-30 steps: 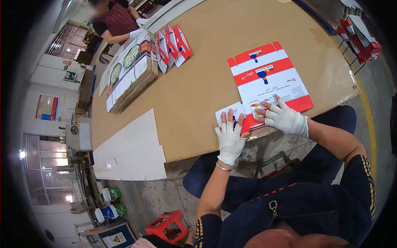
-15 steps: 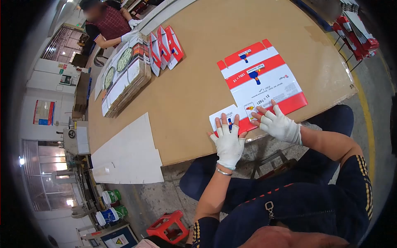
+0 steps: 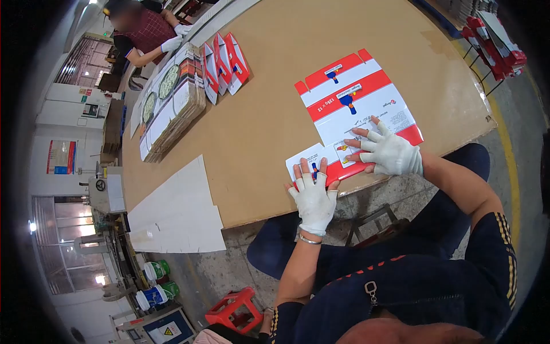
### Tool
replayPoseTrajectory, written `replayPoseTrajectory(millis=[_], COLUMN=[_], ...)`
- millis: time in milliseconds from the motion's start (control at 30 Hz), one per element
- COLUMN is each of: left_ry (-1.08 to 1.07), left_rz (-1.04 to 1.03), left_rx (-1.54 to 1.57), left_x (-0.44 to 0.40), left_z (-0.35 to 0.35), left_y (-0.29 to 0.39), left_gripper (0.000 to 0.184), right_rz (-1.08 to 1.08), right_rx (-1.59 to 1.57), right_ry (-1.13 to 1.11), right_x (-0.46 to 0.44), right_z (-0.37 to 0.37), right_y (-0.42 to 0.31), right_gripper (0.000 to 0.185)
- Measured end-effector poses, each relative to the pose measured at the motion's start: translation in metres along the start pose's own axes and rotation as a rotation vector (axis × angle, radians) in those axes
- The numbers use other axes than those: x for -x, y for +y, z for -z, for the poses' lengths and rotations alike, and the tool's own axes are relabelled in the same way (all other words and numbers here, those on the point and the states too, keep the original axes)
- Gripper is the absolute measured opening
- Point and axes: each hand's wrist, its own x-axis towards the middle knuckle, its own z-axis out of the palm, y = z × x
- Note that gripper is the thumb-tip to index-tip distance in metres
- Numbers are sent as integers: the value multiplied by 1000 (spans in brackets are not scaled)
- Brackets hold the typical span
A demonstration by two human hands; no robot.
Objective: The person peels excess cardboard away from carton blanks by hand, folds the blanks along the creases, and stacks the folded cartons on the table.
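Note:
A flat red and white printed carton (image 3: 344,106) lies on the brown table, near its front edge. My left hand (image 3: 314,200), in a white glove with bare fingertips, rests spread on the carton's lower left flap. Gloved the same way, my right hand (image 3: 392,150) lies with fingers apart on the printed white panel, covering part of its text. Both palms face down, and neither hand grips anything.
A stack of printed cardboard (image 3: 172,103) and several folded red and white cartons (image 3: 224,63) sit at the table's far left. A white sheet (image 3: 177,212) overhangs the left edge. A co-worker (image 3: 146,31) stands beyond. A red stool (image 3: 234,311) is on the floor.
My right hand has moved up and further onto the carton's panel, fingers still spread. My left hand stays on the flap. The view has shifted slightly.

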Motion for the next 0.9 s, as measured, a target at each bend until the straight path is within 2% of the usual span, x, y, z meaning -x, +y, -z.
replayPoseTrajectory(millis=[267,333,367,467,567,700,767,800,867,900], left_ry=[-86,-34,48,-90,-146,-96,-32,47,-6,-27], left_rz=[26,2,-30,131,193,236,245,224,179,202], left_rx=[73,78,84,307,386,328,355,288,271,252], left_x=[-5,-7,-4,-8,-19,-58,-85,-92,-105,-102], left_z=[8,-3,-12,-10,-4,-14,-24,-25,-16,-12], left_y=[-1,-7,-9,-3,-5,-23,-30,-29,-21,-31], left_gripper=[64,63,62,66,74,78,79,70,60,56], right_rz=[20,52,66,69,90,100,122,143,17,-117], right_rx=[2,-15,-61,16,-91,-82,-71,-67,-490,-559], right_ry=[53,15,109,108,245,145,184,279,-93,335], right_x=[-1,0,2,3,4,1,0,4,8,35], right_z=[-9,-14,-14,-13,-20,-18,-22,-16,16,11], right_y=[2,4,5,4,4,3,5,4,31,52], right_gripper=[50,53,54,49,49,53,54,54,51,42])
